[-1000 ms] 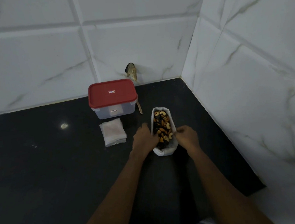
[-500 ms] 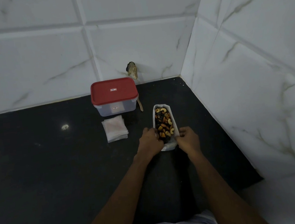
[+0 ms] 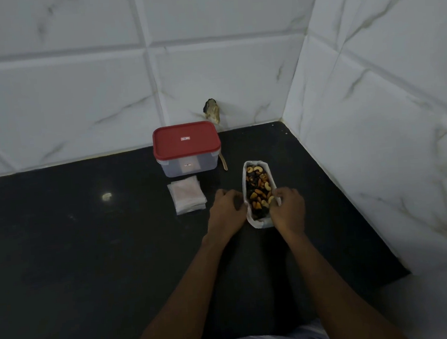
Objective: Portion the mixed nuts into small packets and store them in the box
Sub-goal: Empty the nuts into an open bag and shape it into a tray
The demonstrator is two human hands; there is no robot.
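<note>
1 white bag (image 3: pixel 260 222) w/ mixed nuts (image 3: pixel 259 190) sits between the hands: L hand (image 3: pixel 227 215) fingers curled on its L rim, R hand (image 3: pixel 288 210) pinching its R rim. 1 red-lidded box (image 3: pixel 186 142), closed, beyond L hand; 1 packet stack (image 3: pixel 187 195) just left of L hand.

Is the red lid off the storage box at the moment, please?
No, the red lid sits closed on top of the clear box.

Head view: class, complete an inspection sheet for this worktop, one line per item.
Surface: dark countertop, speckled.
Job's things: open bag of mixed nuts; box, red lid on; stack of small packets before it.
Clutter: wooden stick right of the box.
Hands: left hand and right hand grip the bag's sides.
Cables: nothing seen.
Surroundings: white tiled walls meet in a corner; damaged patch behind the box.
</note>
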